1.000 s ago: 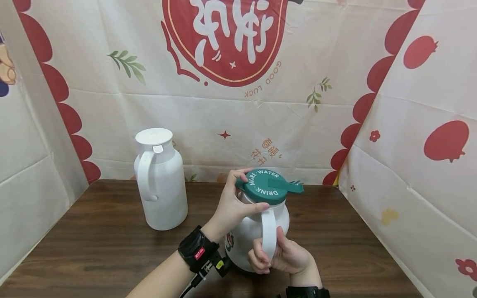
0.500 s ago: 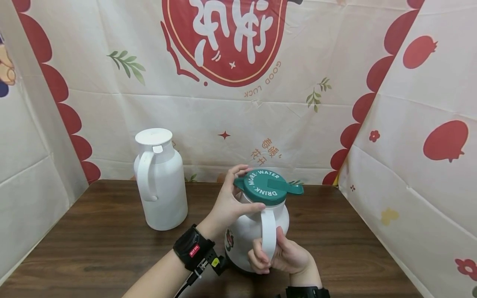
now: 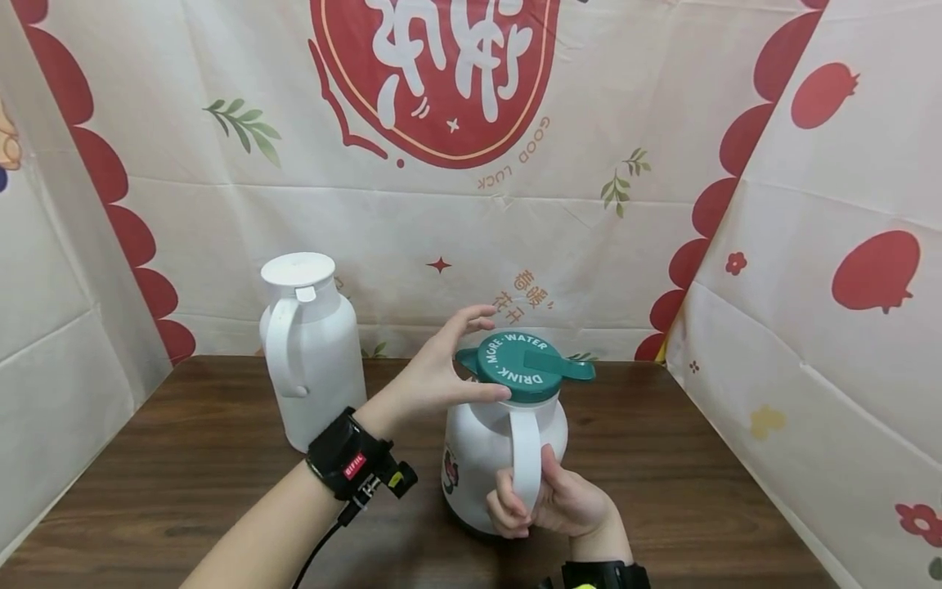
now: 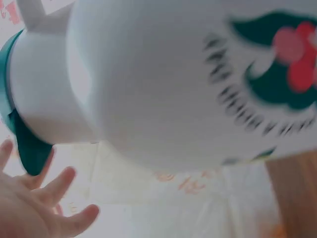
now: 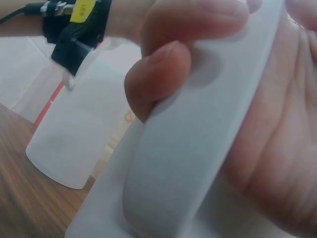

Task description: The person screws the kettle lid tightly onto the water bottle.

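Observation:
A white thermos jug [image 3: 478, 442] with a green screw lid [image 3: 518, 366] stands on the table in front of me. My right hand [image 3: 555, 503] grips its white handle [image 3: 526, 458], fingers curled round it; the right wrist view shows this close up. Beside the lid, my left hand [image 3: 441, 368] is spread, thumb stretched along the lid's near edge and fingers lifted apart behind the spout. Whether the thumb still touches the lid I cannot tell. In the left wrist view the left fingers [image 4: 59, 186] spread below the green spout [image 4: 30, 146], with printed fruit on the jug's side.
A second white jug [image 3: 312, 360], with a white lid and handle, stands to the left behind my left forearm. The brown wooden table [image 3: 662, 474] is bounded by printed cloth walls [image 3: 471, 221] at the back and sides. A cable [image 3: 316, 552] trails from the left wrist camera.
My left hand has loosened from the green lid and drawn left, its fingers rising and spreading. My right hand keeps its grip on the handle. The head view has shifted slightly.

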Available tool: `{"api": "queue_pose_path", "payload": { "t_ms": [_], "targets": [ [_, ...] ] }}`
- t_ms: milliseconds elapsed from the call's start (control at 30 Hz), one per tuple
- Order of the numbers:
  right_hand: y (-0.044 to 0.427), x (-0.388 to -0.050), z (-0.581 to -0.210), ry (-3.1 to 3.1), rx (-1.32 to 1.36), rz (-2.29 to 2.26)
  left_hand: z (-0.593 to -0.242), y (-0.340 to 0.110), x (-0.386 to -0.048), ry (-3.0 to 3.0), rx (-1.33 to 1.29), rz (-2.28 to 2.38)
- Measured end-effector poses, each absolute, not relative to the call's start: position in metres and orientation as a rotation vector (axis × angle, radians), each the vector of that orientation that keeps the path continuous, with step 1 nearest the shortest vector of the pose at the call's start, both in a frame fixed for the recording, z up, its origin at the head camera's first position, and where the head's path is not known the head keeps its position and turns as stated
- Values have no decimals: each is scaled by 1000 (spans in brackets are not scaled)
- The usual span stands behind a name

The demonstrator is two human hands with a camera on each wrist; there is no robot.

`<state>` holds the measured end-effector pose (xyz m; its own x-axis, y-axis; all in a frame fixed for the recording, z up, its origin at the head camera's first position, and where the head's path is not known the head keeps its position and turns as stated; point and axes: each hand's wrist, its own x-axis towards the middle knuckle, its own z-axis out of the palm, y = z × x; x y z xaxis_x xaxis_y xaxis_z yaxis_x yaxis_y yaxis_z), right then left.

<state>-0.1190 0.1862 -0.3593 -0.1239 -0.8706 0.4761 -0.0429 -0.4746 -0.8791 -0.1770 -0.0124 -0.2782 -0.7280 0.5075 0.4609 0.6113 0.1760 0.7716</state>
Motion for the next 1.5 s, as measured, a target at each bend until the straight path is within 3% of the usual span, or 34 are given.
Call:
{"api": "queue_pose_path", "payload": {
  "t_ms": [733,1133,1500],
  "targets": [
    [187,-121,-358,1030,-1506,-1661,-184,9,-174,-2794,-1238,-708],
    [186,-120,-359,1034,-1494,-1669,-173,22,-171,-3009,-1179,-647],
    [188,-120,-360,1033,-1499,-1668,-162,42,-164,-3055,-1209,-278]
  ]
}}
